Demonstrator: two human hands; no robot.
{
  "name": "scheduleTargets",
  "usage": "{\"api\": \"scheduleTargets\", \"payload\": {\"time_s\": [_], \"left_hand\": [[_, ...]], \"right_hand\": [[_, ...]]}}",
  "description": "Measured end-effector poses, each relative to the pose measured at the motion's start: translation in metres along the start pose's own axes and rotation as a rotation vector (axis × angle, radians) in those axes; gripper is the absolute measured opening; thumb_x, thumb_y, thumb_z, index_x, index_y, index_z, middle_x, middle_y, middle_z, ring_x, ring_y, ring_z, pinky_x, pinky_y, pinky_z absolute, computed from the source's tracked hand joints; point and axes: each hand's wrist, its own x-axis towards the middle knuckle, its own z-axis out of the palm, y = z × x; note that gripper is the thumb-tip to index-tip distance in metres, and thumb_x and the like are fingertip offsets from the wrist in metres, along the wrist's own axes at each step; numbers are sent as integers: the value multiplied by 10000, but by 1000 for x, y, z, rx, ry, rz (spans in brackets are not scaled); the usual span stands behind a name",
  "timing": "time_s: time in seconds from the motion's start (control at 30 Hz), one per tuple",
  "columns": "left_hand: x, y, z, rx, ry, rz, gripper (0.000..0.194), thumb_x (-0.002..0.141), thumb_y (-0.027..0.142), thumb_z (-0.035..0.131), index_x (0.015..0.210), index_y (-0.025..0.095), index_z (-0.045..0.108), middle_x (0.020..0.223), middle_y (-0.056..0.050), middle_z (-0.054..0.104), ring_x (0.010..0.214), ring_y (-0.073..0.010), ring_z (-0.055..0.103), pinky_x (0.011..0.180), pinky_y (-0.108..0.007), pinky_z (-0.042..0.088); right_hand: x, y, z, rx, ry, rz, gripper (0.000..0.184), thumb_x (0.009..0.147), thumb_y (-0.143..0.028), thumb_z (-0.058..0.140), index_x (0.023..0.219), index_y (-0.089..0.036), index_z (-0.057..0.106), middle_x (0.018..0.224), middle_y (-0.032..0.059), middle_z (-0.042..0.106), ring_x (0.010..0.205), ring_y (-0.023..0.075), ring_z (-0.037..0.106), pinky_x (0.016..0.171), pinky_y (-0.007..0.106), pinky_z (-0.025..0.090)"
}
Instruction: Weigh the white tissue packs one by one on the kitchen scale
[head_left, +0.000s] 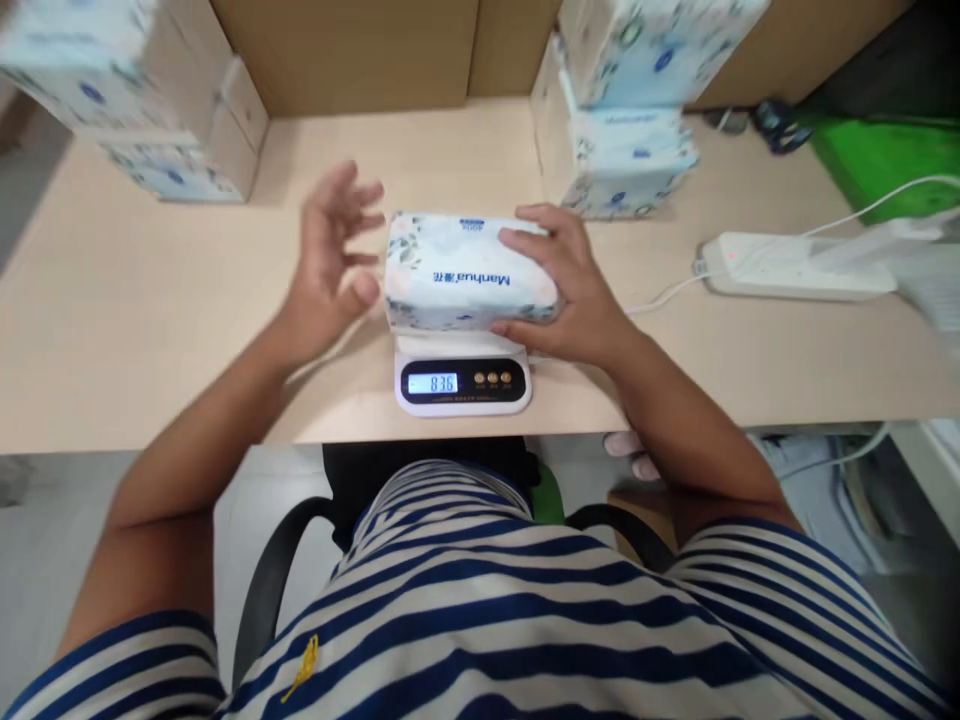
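A white tissue pack (450,255) with floral corners and blue "Manhua" lettering sits on a small white digital scale (409,400), whose lit display reads about 836. My right hand (574,285) wraps around the pack's right end, thumb along the near side and fingers over the top. Just off the left end, my left hand (326,265) is raised with its fingers apart and nothing in it. The pack hides most of the weighing plate.
Similar tissue packs are stacked at the back left (172,165) and back right (630,165). Cardboard (360,55) stands along the back. To the right lie a white power strip (795,265) with cables and a green object (885,160). The table's front edge is close to my body.
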Motion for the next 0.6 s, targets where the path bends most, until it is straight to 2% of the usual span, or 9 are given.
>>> {"api": "scheduleTargets", "payload": {"time_s": [0.03,0.1,0.2,0.3,0.4,0.53,0.6], "left_hand": [[2,-3,0,13,-59,13,1239,757,1047,709,1747,394,350,1737,-140,505,1594,-422,536,1276,-672,535],[0,-12,4,12,-114,-8,1316,669,1093,721,1744,445,325,1734,-121,504,1663,-443,469,1304,-693,502],[-14,-23,15,-68,-53,-86,1231,681,1101,696,1697,469,408,1779,-110,467,1709,-453,403,1362,-700,435],[-21,-29,15,-108,0,-141,1138,765,1132,517,1690,479,405,1855,-103,362,1751,-446,323,1386,-709,384],[-15,-36,4,-84,120,-173,1086,822,1132,347,1680,468,408,1850,-122,367,1742,-445,339,1355,-735,391],[-1,-50,-13,-18,290,-194,1080,843,1124,282,1658,436,451,1821,-142,403,1705,-439,397,1328,-735,412],[6,-58,-19,5,355,-221,1091,832,1135,277,1646,437,476,1818,-127,408,1702,-425,401,1326,-717,420]], "right_hand": [[1,2,3,33,-11,-3,966,840,-887,782,1655,-424,547,1769,87,439,1729,436,364,1441,751,257],[2,6,6,87,-24,28,1005,802,-936,774,1663,-477,531,1867,40,313,1760,450,307,1430,768,254],[2,14,7,148,-22,82,1191,714,-1028,742,1738,-525,402,1949,9,121,1792,477,209,1408,777,288],[4,26,8,234,25,133,1292,728,-1145,492,1814,-519,176,1969,22,34,1805,461,180,1369,757,372],[9,38,11,292,157,206,1222,768,-1159,231,1813,-544,76,1965,10,73,1783,428,277,1346,724,424],[16,48,14,323,415,347,1189,778,-1147,159,1801,-541,156,1918,46,227,1738,457,364,1296,771,438],[17,53,12,329,480,394,1194,780,-1142,108,1807,-534,147,1902,54,247,1731,472,369,1272,799,434]]}}
